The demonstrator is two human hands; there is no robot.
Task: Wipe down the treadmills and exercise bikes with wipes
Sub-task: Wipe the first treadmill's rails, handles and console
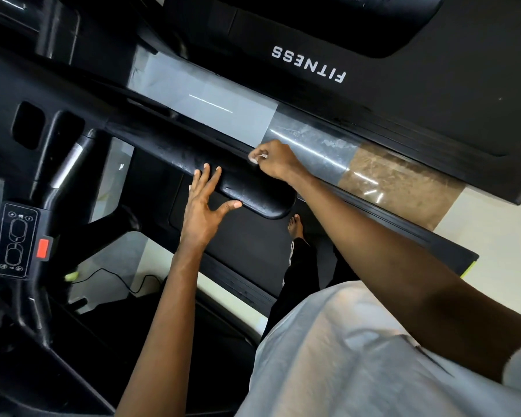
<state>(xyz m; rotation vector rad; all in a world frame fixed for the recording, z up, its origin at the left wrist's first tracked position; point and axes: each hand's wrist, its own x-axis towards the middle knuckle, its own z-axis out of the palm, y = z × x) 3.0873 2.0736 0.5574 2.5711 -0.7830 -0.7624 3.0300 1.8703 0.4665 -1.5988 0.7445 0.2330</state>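
In the head view, the treadmill's black padded handrail [247, 194] runs slantwise from upper left down to its rounded end at lower right, and both hands are on that end stretch. The right hand [272, 159] is clenched on a small white wipe [253, 160], balled so tightly that only scraps show between the fingers, and it presses this against the rail's far upper edge. The left hand [205, 203] lies released, fingers spread and straight, with the fingertips touching the rail's near side and the thumb stretched out toward its underside. So the wipe sits just beyond and to the right of the left hand, with the rail between the two. The unwiped length most likely lies up and left along the rail's long axis, toward the control panel [15, 240] with its red button [43, 248]. The right hand is the one placed to sweep that way, but the left hand is in its path and would need to shift first. A second treadmill [309, 64] lettered FITNESS stands alongside, beyond the rail.
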